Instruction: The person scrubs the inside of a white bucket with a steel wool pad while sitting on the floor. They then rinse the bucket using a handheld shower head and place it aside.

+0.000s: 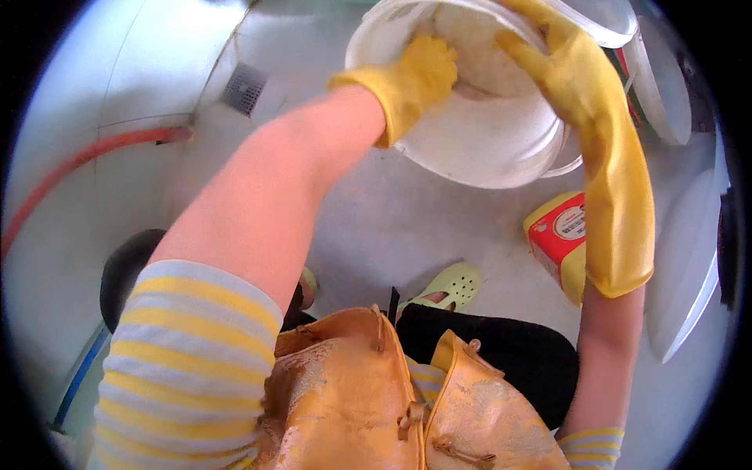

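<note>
A white plastic bucket (pixel 487 141) lies tilted at the top centre, its mouth facing me. Inside its mouth is my left hand (pixel 426 70) in a short-cuffed yellow rubber glove, fingers curled against the inner wall; whether it holds something cannot be seen. My right hand (pixel 555 64), in a long yellow rubber glove, grips the bucket's upper right rim, with the thumb inside. The bucket's bottom inside looks pale brownish. A thin white handle (pixel 567 167) hangs at the bucket's lower right side.
A yellow container with a red label (pixel 555 229) stands on the floor beside my right forearm. More white containers (pixel 617 20) and round white lids (pixel 684 276) are at the right. A floor drain (pixel 244 88) and a red hose (pixel 88 153) lie left. My green clog (pixel 458 285) is below.
</note>
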